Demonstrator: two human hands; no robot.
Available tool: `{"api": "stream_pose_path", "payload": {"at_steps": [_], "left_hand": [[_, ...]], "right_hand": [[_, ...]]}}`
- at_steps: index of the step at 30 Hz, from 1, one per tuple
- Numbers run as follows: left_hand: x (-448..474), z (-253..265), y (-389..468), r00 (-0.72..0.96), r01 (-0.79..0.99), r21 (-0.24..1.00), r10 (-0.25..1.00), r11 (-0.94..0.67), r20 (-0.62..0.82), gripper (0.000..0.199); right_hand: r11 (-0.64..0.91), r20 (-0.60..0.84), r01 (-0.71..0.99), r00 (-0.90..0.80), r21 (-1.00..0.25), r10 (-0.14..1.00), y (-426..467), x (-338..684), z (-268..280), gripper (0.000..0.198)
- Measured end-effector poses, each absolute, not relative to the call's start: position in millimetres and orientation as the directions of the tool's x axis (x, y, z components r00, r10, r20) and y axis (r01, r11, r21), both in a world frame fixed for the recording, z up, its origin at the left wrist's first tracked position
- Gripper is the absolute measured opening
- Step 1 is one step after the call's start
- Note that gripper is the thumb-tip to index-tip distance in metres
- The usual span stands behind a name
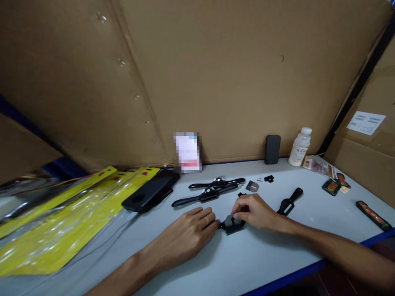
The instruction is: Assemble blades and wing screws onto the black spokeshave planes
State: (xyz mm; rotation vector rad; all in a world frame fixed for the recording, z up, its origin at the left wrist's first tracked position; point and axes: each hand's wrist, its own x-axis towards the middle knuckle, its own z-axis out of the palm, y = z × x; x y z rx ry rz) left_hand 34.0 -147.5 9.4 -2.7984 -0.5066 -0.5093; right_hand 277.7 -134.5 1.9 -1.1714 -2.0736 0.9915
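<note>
My left hand (pixel 197 230) is closed round one handle of a black spokeshave (pixel 236 229), low over the table. My right hand (pixel 254 211) pinches a flat grey blade (pixel 230 221) that lies against the spokeshave's body. Those right fingers cover part of the blade and the far handle. Behind my hands lie two black spokeshaves (pixel 210 194) side by side. Another spokeshave body (pixel 290 201) lies just right of my right hand. A loose slotted blade (pixel 252 186), a small black plate (pixel 269 179) and a small silvery screw (pixel 259 179) rest beyond my right hand.
Yellow-backed clear packages (pixel 92 213) cover the left side, beside a black power bank-like block (pixel 151 190). At the back stand a blurred card (pixel 187 153), a dark phone (pixel 272 149) and a white bottle (pixel 300 147). Small packets (pixel 330 187) lie right. Cardboard (pixel 231 82) walls the back.
</note>
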Motion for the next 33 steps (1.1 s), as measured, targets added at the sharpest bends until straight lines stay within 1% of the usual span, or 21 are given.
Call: {"api": "stream_pose_path", "payload": {"at_steps": [6, 12, 18, 25, 27, 29, 30, 32, 33], "left_hand": [[35, 12, -148, 0.87, 0.401, -0.123, 0.334, -0.908, 0.363, 0.023], [33, 11, -148, 0.865, 0.418, -0.123, 0.353, -0.9, 0.356, 0.027], [33, 11, -148, 0.862, 0.41, -0.081, 0.356, -0.909, 0.361, 0.027], [34, 10, -148, 0.862, 0.414, -0.078, 0.364, -0.907, 0.352, 0.024], [33, 11, -148, 0.863, 0.415, -0.087, 0.362, -0.906, 0.352, 0.023], [33, 11, -148, 0.866, 0.419, -0.092, 0.367, -0.903, 0.338, 0.022], [33, 11, -148, 0.869, 0.422, -0.093, 0.373, -0.902, 0.326, 0.022], [32, 11, -148, 0.872, 0.424, -0.095, 0.377, -0.901, 0.313, 0.021], [32, 11, -149, 0.871, 0.423, -0.095, 0.376, -0.901, 0.316, 0.021]], "right_hand": [[0.384, 0.115, 0.514, -0.479, -0.767, 0.871, -136, 278, 3, 0.012], [0.414, 0.128, 0.512, -0.503, -0.753, 0.855, -136, 279, 1, 0.012], [0.406, 0.128, 0.504, -0.497, -0.762, 0.858, -134, 279, 0, 0.013], [0.436, 0.161, 0.515, -0.492, -0.738, 0.855, -135, 275, 1, 0.014], [0.457, 0.201, 0.535, -0.468, -0.711, 0.861, -134, 277, 7, 0.013], [0.477, 0.269, 0.578, -0.411, -0.662, 0.871, -129, 284, 14, 0.013], [0.484, 0.31, 0.606, -0.376, -0.631, 0.873, -126, 289, 17, 0.014], [0.491, 0.393, 0.694, -0.314, -0.526, 0.864, -116, 300, 21, 0.016], [0.49, 0.407, 0.721, -0.308, -0.489, 0.86, -111, 305, 21, 0.016]]}}
